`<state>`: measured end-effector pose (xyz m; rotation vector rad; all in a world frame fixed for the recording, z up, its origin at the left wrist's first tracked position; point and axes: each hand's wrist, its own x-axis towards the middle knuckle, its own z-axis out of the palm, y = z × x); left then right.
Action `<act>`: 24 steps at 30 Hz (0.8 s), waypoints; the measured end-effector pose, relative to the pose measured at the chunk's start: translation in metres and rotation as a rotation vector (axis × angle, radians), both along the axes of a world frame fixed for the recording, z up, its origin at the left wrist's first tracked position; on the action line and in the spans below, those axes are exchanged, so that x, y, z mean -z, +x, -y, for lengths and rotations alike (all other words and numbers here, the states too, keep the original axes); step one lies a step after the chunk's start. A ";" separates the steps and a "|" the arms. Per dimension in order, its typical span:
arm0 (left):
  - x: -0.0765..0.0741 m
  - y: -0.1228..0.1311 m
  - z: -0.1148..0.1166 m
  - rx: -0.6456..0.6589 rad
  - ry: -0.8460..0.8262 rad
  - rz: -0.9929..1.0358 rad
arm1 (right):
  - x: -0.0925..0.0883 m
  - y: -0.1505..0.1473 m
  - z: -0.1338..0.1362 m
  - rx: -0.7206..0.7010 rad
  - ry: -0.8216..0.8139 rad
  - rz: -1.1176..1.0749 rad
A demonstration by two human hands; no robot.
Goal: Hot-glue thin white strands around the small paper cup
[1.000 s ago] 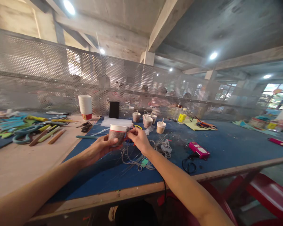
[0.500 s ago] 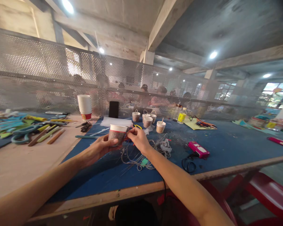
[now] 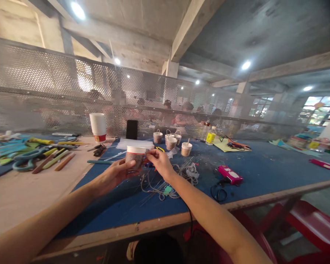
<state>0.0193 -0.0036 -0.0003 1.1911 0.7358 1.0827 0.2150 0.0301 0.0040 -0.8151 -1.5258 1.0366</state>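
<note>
My left hand point(image 3: 116, 175) is closed round a paper cup point(image 3: 134, 158), its thumb on the near side. The cup is upright, with a white rim, a red line below it and a brownish-grey speckled body. At the cup's right side, my right hand point(image 3: 160, 162) is in a pinch with the fingertips against or very near the wall. What it pinches, if anything, is too small to make out. Below the hands lies a tangle of grey cord point(image 3: 178, 179) with thin clear strands. Behind the hands stand several small cups point(image 3: 171, 143), some with looped handles.
A stack of white paper cups point(image 3: 97, 125) stands at the back left near a black phone point(image 3: 131, 129). Blue-handled scissors point(image 3: 24, 163) and clay tools lie left. To the right are a pink device point(image 3: 230, 175), a yellow-labelled bottle point(image 3: 210, 136) and paper sheets. A perforated metal screen point(image 3: 148, 99) borders the table.
The view has shifted very slightly. Both hands keep nearly the same pose at the cup.
</note>
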 end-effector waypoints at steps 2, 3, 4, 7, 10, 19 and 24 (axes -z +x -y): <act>0.002 -0.002 -0.003 0.007 -0.014 0.017 | 0.000 -0.001 0.002 -0.032 -0.007 -0.029; 0.003 -0.003 -0.004 0.011 -0.018 0.022 | 0.000 -0.002 0.003 -0.039 -0.005 -0.037; 0.003 -0.004 -0.004 0.011 -0.021 0.023 | 0.001 -0.003 0.004 -0.039 0.002 -0.038; 0.003 -0.004 -0.005 -0.023 -0.020 0.018 | 0.004 -0.004 0.003 -0.016 0.048 -0.001; 0.002 -0.002 -0.006 -0.067 0.007 0.024 | 0.005 -0.002 0.002 0.018 0.089 0.044; -0.013 0.010 -0.011 -0.017 -0.001 -0.019 | -0.001 0.007 0.002 0.098 0.252 0.180; -0.011 0.024 -0.028 -0.019 -0.029 0.046 | -0.002 0.009 0.000 0.210 0.461 0.251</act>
